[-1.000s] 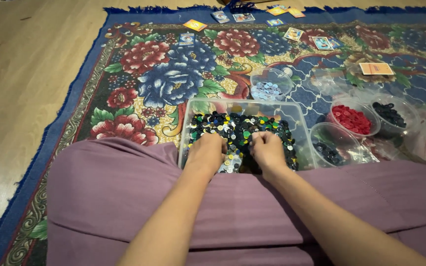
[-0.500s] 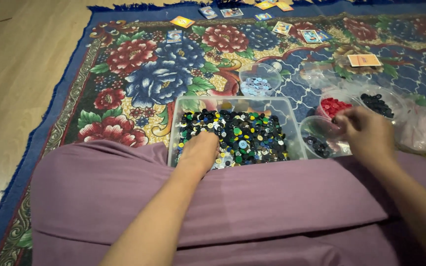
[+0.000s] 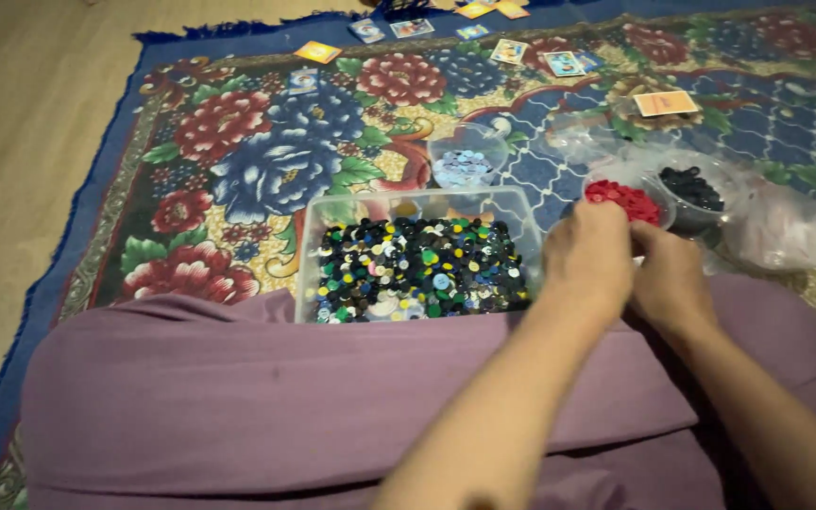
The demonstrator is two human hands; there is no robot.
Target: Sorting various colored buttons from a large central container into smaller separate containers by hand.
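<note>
A clear plastic tub (image 3: 522, 204) full of mixed coloured buttons (image 3: 417, 269) sits on the carpet against my purple-covered lap (image 3: 285, 397). My left hand (image 3: 589, 257) and my right hand (image 3: 674, 280) are together just right of the tub, fingertips touching. Both curl downward beside a small cup of red buttons (image 3: 623, 199). What lies under the fingers is hidden, and I cannot tell whether either hand holds a button. A cup of black buttons (image 3: 692, 187) stands behind the red one.
A cup of pale blue buttons (image 3: 465, 166) stands behind the tub. Crumpled clear plastic bags (image 3: 786, 232) lie at the right. Picture cards (image 3: 665, 102) are scattered over the far part of the floral carpet (image 3: 266, 170). Wooden floor (image 3: 30, 113) lies to the left.
My right hand left the tub first and went right toward the small cups. My left hand has now come out of the tub and joined it there. The view shifted slightly left.
</note>
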